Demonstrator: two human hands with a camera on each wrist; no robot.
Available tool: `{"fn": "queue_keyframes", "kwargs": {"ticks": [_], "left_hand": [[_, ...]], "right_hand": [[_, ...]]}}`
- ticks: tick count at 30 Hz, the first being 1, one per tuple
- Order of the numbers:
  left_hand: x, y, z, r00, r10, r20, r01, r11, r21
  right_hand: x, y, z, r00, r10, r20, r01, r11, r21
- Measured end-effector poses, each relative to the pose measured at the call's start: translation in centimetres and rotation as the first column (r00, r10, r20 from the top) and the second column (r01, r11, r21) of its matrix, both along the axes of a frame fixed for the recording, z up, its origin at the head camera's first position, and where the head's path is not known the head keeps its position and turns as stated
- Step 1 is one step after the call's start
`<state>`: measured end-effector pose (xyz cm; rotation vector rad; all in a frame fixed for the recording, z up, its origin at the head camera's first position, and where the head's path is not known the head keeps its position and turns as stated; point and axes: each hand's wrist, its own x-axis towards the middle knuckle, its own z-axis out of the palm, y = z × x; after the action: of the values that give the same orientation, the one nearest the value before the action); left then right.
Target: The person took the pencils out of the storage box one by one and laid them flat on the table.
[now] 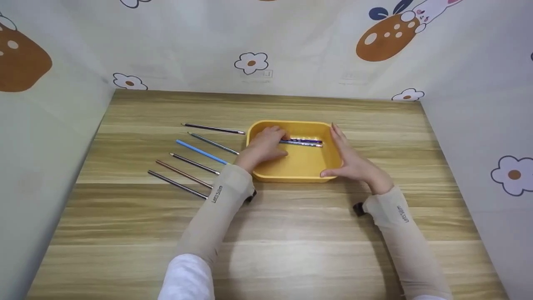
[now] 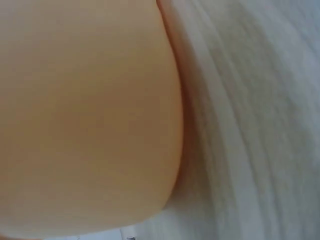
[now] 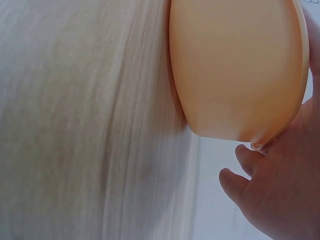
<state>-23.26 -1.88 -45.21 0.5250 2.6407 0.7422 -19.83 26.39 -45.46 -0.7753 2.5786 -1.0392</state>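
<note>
A yellow plastic box (image 1: pixel 291 179) stands on the wooden table, its outer wall (image 2: pixel 90 120) filling much of the left wrist view. My left hand (image 1: pixel 266 143) reaches over its left side, fingers bent down and thumb spread apart from them. The fingertips are right at two patterned pencils (image 1: pixel 302 143), one purple and one bluish, lying in the far part of the box; their left ends are hidden behind the hand. At the box's right end my right hand (image 1: pixel 354 164) grips the rim, thumb over the near corner and fingers along the right side.
Left of the box several pencils lie spread in a fan, among them a bright blue one (image 1: pixel 202 151), a dark one (image 1: pixel 213 128) and a brown one (image 1: pixel 183 173). My left forearm overlaps some of their ends. Patterned cloth (image 1: pixel 187 46) screens the table's back and sides.
</note>
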Motion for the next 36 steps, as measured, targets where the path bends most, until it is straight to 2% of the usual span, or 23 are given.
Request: {"fn": "queue_keyframes", "kwargs": {"ticks": [4, 7, 16, 19, 28, 36], "left_hand": [[0.01, 0.08, -0.08, 0.999, -0.027, -0.047, 0.024, 0.997, -0.071], [-0.01, 0.15, -0.13, 0.998, -0.04, -0.058, 0.034, 0.995, -0.093], [-0.22, 0.34, -0.29, 0.999, -0.032, -0.022, 0.031, 0.998, -0.057], [-0.22, 0.36, -0.27, 1.0, -0.029, 0.011, 0.029, 0.999, -0.039], [-0.08, 0.18, 0.08, 0.997, -0.052, 0.063, 0.048, 0.997, 0.063], [0.02, -0.13, 0.22, 0.992, -0.067, 0.105, 0.041, 0.971, 0.235]], "right_hand": [[0.03, -0.02, 0.07, 1.0, -0.001, -0.004, 0.001, 1.0, 0.002], [-0.02, 0.02, -0.02, 1.0, 0.002, -0.011, -0.002, 1.0, -0.001], [-0.11, 0.11, -0.06, 1.0, 0.005, -0.008, -0.005, 1.0, -0.028], [-0.07, 0.1, -0.05, 1.0, 0.004, -0.006, -0.004, 1.0, -0.025], [-0.1, 0.02, -0.14, 1.0, 0.009, -0.005, -0.009, 1.0, -0.026], [-0.16, 0.03, -0.16, 1.0, 0.0, 0.011, 0.0, 1.0, -0.012]]}}
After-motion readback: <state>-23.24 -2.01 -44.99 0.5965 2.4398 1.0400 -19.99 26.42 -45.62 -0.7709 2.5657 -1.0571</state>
